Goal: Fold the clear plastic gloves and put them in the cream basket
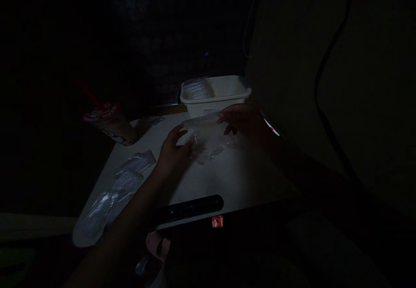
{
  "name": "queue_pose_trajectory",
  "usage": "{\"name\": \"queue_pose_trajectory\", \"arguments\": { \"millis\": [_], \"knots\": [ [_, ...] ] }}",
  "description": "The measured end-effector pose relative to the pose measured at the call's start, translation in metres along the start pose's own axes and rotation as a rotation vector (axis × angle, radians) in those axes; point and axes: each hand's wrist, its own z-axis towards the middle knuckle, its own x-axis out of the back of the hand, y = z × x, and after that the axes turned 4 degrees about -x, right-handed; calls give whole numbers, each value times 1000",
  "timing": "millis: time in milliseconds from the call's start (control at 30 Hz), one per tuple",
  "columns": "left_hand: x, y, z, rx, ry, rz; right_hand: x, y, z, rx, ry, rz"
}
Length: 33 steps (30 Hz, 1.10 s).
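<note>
A clear, crinkled plastic bag (208, 130) is stretched between my two hands above the white table. My left hand (175, 149) pinches its left edge, thumb and fingers closing around it. At the upper right edge, my right hand (242, 119) grips the bag with the fingertips. The lower part of the bag hangs loose near the tabletop. In the dim light, I cannot make out anything inside it.
Behind my hands stands a white plastic bin (221, 101) with a stack of clear-wrapped packets (197, 88) in it. A drink cup (112, 125) with a red straw is at the left. Flattened plastic bags (120, 188) lie along the left side of the table (250, 184).
</note>
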Motion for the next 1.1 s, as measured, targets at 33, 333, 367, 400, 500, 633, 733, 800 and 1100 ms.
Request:
{"name": "queue_pose_trajectory", "arguments": {
  "millis": [33,333,367,400,500,633,733,800,1100],
  "knots": [
    [0,-1,4,-1,32,-46,0,-1,-2,22,-30,-6],
    [17,-7,29,-185,-12,-36,11,0,-8,27,-139,-81],
    [17,-8,30,-186,-30,-14,12,1,-9,32,-145,-89],
    [18,-9,31,-191,-40,4,12,1,-10,41,-143,-97],
    [20,-8,31,-264,-29,41,16,-2,-16,117,-97,-183],
    [28,-3,22,-362,-59,130,23,1,-33,331,-9,-517],
    [36,-4,16,-389,-147,347,25,18,-46,485,-96,-782],
    [42,-7,14,-410,-209,563,24,34,-52,568,-215,-917],
    [5,-10,-35,-529,-390,987,4,69,-79,571,-435,-1049]
  ]
}}
